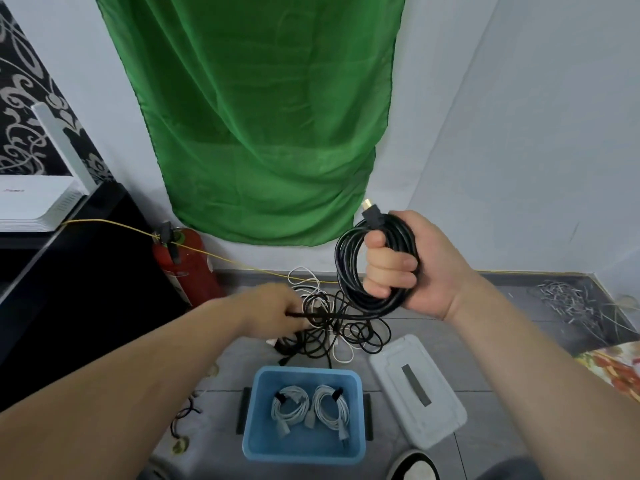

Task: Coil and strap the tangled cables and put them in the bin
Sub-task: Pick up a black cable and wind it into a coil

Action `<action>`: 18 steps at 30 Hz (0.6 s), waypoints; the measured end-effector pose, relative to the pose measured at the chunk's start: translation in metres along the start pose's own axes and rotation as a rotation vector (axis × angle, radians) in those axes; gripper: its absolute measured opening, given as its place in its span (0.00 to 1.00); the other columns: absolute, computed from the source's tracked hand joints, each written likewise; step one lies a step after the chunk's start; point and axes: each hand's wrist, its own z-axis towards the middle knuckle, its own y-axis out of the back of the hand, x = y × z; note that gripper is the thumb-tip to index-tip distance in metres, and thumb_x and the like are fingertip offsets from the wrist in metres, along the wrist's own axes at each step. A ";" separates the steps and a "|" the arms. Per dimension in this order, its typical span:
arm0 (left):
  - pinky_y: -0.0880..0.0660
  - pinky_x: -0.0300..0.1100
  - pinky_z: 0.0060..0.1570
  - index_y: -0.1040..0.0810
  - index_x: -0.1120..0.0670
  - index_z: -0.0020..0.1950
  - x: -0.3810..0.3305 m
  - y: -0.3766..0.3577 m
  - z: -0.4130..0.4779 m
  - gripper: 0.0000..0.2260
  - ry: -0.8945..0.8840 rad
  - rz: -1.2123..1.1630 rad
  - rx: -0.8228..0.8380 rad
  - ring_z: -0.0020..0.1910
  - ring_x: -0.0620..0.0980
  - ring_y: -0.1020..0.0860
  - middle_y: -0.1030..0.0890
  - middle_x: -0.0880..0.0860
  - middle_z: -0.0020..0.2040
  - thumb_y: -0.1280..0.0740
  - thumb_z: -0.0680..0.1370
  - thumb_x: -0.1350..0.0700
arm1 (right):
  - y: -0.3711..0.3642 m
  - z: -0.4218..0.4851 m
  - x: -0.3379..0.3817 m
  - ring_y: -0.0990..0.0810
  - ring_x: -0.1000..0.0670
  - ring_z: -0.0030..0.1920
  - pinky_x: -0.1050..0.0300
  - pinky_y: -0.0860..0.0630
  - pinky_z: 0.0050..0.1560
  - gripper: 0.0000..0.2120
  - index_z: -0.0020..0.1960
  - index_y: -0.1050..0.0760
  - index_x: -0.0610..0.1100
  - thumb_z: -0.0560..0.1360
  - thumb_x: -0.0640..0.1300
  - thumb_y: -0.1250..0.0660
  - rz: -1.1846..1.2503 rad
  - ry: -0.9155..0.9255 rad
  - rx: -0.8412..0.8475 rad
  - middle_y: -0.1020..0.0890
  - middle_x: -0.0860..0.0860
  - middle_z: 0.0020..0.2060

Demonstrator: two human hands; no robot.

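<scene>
Right hand clenched round black coil. Left hand pinched thin black strip at tangle, strap or cable unclear. Loops likely needed firm clamping during strapping.

No text, label, brand or number can be read with certainty; the only candidate, a small red mark on the front face of the white plastic router box at far left, is too blurred to decipher.
</scene>
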 end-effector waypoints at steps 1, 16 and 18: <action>0.30 0.41 0.40 0.25 0.53 0.38 0.005 0.006 0.001 0.16 0.026 0.039 -0.083 0.41 0.51 0.24 0.23 0.49 0.38 0.31 0.79 0.43 | 0.000 -0.004 0.000 0.45 0.50 0.20 0.52 0.37 0.31 0.20 0.39 0.31 0.44 0.81 0.54 0.52 -0.082 -0.066 0.035 0.40 0.54 0.19; 0.23 0.46 0.42 0.22 0.48 0.46 -0.028 0.058 -0.007 0.04 0.031 0.085 -0.807 0.46 0.55 0.21 0.18 0.48 0.44 0.29 0.76 0.50 | -0.012 0.019 -0.046 0.39 0.51 0.23 0.59 0.43 0.28 0.26 0.41 0.27 0.43 0.81 0.62 0.51 -1.001 -0.568 -0.284 0.35 0.51 0.23; 0.25 0.45 0.40 0.21 0.48 0.46 -0.026 0.066 -0.010 0.05 0.078 0.070 -0.874 0.44 0.57 0.21 0.18 0.50 0.42 0.29 0.76 0.48 | -0.005 0.026 -0.052 0.36 0.50 0.22 0.60 0.41 0.28 0.28 0.42 0.25 0.43 0.82 0.62 0.51 -0.951 -0.468 -0.450 0.31 0.51 0.23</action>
